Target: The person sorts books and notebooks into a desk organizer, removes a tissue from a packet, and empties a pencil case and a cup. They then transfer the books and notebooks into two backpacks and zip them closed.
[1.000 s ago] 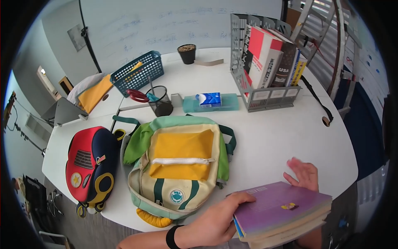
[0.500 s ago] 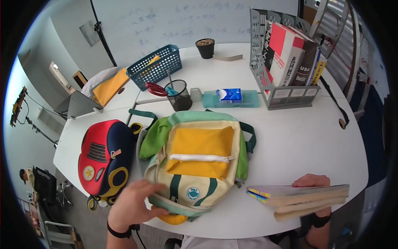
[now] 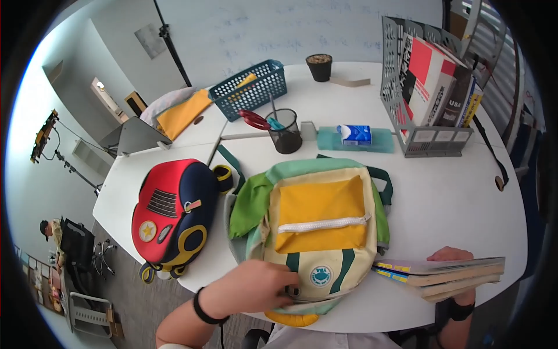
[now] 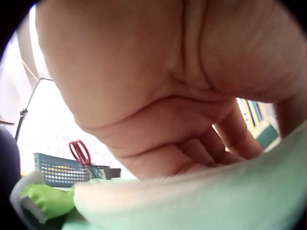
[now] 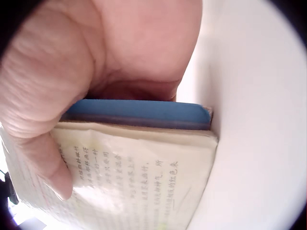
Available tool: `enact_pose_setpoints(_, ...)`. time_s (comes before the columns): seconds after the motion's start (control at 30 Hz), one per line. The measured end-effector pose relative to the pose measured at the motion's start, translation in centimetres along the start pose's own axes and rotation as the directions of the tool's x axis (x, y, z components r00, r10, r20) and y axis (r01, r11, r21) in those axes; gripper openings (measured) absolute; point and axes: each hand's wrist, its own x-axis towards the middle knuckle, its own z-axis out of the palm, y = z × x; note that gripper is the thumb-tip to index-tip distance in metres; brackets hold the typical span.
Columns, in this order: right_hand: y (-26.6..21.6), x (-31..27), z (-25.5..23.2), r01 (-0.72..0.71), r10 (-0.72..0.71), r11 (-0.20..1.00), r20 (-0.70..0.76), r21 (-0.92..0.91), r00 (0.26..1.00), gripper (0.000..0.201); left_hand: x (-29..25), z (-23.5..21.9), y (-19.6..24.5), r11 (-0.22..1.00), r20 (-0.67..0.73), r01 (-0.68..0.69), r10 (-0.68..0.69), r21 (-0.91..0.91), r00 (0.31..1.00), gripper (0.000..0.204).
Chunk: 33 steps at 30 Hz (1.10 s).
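Observation:
A cream, green and yellow backpack (image 3: 317,262) lies on the white table with its yellow zipped pocket facing up. My left hand (image 3: 247,291) is at its near edge, fingers curled over the mint-green rim (image 4: 201,201) in the left wrist view. On the right, my right hand (image 3: 450,254) grips a small stack of books (image 3: 439,279) at the table's front edge. In the right wrist view the thumb presses on a printed page (image 5: 124,167), and a blue book edge (image 5: 144,112) shows behind it.
Left of the backpack sits a red and navy car-shaped bag (image 3: 168,215). Behind are a mesh pen cup (image 3: 285,136) with red scissors, a teal case (image 3: 381,141) with a blue-white carton (image 3: 354,135), a blue basket (image 3: 250,93), a plant pot (image 3: 319,68) and a grey book rack (image 3: 436,142).
My left hand has let go of the books and moved left onto the backpack's near edge. The right hand keeps the books, which have tilted up. The view has shifted left.

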Motion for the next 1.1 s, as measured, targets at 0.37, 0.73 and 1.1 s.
enact_pose_setpoints(0.37,1.2,-3.1,0.6,-0.172,0.171,0.985,-0.336,0.027,0.926,0.052,2.0,2.2,0.2,0.969,-0.010,-0.234,0.236,0.077,0.972,0.015)
enact_pose_setpoints(0.73,1.7,-3.2,0.1,-0.193,0.255,0.955,-0.293,0.225,0.921,0.066,4.1,4.4,2.3,0.981,-0.139,-0.194,0.196,0.024,0.971,0.027)
enact_pose_setpoints(1.1,1.1,-4.1,-1.3,-0.214,0.215,0.977,-0.091,0.026,0.972,0.074,2.7,-3.5,4.5,0.958,-0.684,-0.096,0.262,0.270,0.681,0.019)
